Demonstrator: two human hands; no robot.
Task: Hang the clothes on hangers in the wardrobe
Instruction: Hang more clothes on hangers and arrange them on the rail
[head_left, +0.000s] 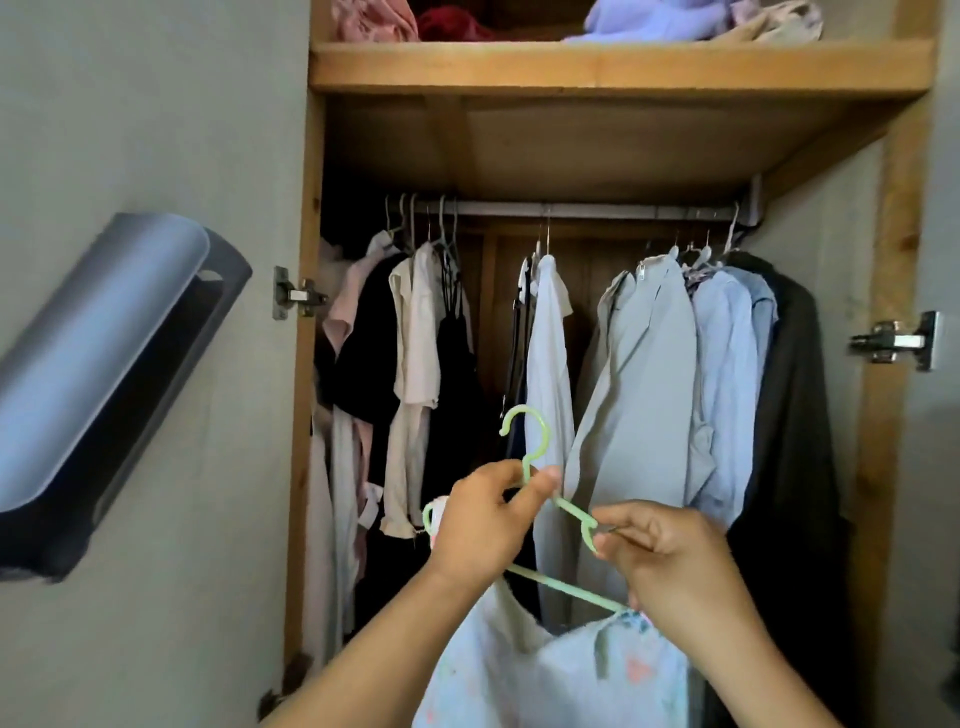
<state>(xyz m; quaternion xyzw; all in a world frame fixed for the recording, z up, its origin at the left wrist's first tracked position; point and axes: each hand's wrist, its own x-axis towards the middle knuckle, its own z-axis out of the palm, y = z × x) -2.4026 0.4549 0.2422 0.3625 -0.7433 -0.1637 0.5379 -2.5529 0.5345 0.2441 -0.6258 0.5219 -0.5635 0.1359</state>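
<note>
A light green plastic hanger (527, 431) is held up in front of the open wardrobe. My left hand (480, 519) pinches its neck just under the hook. My right hand (670, 556) pinches a thin strap at the small notch hook on the hanger's right arm. A pale blue garment with faint pink print (545, 670) hangs below the hanger, at the bottom of the view. The metal rail (597, 210) runs across the wardrobe above, with a bare stretch right of centre.
Several shirts hang on the rail: white and black ones (415, 364) at left, a white one (550, 364) in the middle, pale blue shirts (675, 374) and a dark coat at right. A wooden shelf (618, 67) above holds folded clothes. Door hinges (296, 297) flank the opening.
</note>
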